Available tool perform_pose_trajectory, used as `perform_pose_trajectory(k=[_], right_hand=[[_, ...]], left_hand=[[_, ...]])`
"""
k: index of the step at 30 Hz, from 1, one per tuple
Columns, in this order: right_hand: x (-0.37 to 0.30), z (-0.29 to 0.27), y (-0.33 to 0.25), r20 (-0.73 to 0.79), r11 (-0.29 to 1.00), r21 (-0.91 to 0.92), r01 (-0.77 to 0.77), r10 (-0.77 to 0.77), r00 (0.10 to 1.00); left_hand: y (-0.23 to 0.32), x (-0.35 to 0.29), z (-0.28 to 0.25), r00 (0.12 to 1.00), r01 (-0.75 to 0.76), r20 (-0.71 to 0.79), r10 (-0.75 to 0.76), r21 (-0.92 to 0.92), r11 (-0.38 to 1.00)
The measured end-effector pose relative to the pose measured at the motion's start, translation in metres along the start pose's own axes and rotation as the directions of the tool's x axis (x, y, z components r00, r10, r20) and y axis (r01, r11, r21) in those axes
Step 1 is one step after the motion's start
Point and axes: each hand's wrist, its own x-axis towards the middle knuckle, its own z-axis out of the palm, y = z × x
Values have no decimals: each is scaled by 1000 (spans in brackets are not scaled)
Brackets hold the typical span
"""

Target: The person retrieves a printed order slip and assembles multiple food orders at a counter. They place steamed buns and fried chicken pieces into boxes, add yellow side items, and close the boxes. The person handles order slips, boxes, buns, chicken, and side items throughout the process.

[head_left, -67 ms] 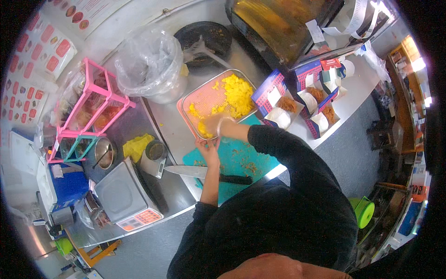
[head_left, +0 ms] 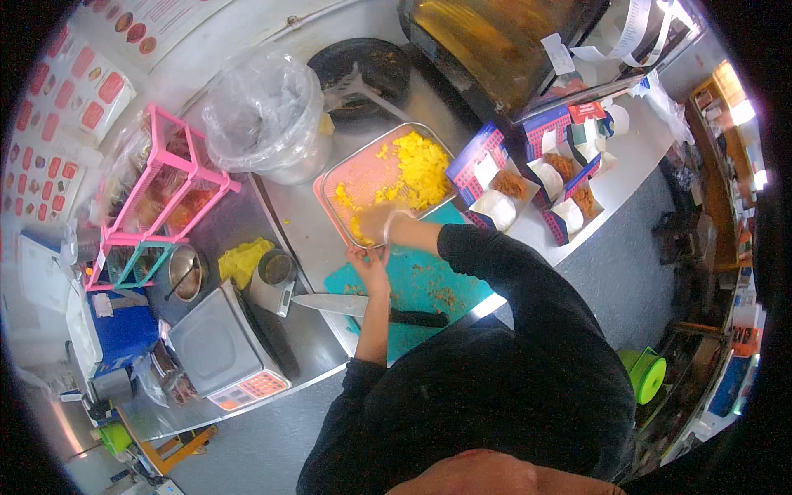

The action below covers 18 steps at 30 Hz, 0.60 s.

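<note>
A metal tray [head_left: 446, 150] holds chopped yellow food [head_left: 421, 169] that looks like scrambled egg, heaped at its far right with less along the near side. My right hand [head_left: 378, 221], in what looks like a clear plastic glove, is down inside the tray's near left part at the yellow pieces; its fingers are blurred and hidden. My left hand [head_left: 369, 262], bare, grips the tray's near corner. Below the tray lies a teal cutting board [head_left: 429, 276] strewn with brown crumbs. A large knife [head_left: 330, 304] rests across it, passing by my left wrist.
Open boxes with fried pieces and white rounds [head_left: 505, 188] stand to the right. At the left are a scale [head_left: 216, 338], a small scale with a dark cup [head_left: 272, 289], a yellow cloth [head_left: 245, 257] and a pink rack [head_left: 177, 169]. Behind are a bag-lined bin [head_left: 264, 107] and a black pan [head_left: 363, 74].
My right hand has shifted very slightly left within the tray. My left hand, the tray and the knife stay where they were.
</note>
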Motion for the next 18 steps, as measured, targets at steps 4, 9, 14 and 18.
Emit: perform_pose_trajectory(k=[4,9,14,18], right_hand=[[-7,-3,-11,15,983,184,-22,20,1000],[-6,-15,2,-47,959,282,44,-32,998],[-5,-7,48,-149,951,-7,308,-306,940],[-14,19,75,-414,592,714,373,-73,908]], left_hand=[[-3,2,-4,999,-31,11,31,31,999],[4,5,-2,997,3,79,-2,-21,1000],[11,6,-7,995,93,47,-90,-59,994],[15,5,-15,995,94,-14,-95,-97,991]])
